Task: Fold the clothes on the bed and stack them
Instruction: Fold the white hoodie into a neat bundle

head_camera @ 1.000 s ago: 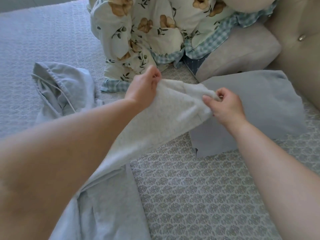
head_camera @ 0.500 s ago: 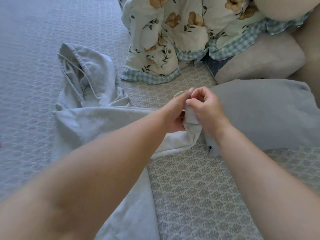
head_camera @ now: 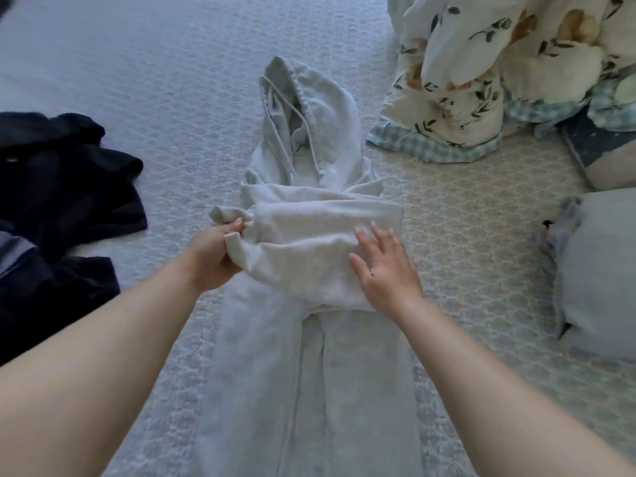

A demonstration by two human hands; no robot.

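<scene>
The pale grey-blue cotton hooded sweatshirt [head_camera: 309, 373] lies lengthwise on the textured light quilted bed cover [head_camera: 137, 80], its body nearest the camera and running away toward the middle of the bed. Across the upper body, a sleeve [head_camera: 309, 246] showing its lighter fleece inner side is folded over from right to left.

The left hand [head_camera: 215, 258] holds the ribbed cuff end of this sleeve at the sweatshirt's left edge — its grip is closed on the fabric, fingers curled round the bunched cuff. The right hand [head_camera: 385, 270] lies flat on the right part of the folded sleeve, fingers straight and spread, pressing the cloth down; its grip is apart and encloses nothing.

Beyond the folded sleeve, the hood [head_camera: 309, 108] points away from the camera, with a white drawcord [head_camera: 311, 132] lying across its opening.

At the left, well apart from the sweatshirt, a heap of dark navy garments [head_camera: 62, 187] rests on the bed cover. At the near right edge sits a folded grey-blue fabric item [head_camera: 599, 270] — whether it is a garment or a cushion cannot be told. At the far right lies a bunched cream floral duvet with a blue gingham border [head_camera: 499, 74].
</scene>
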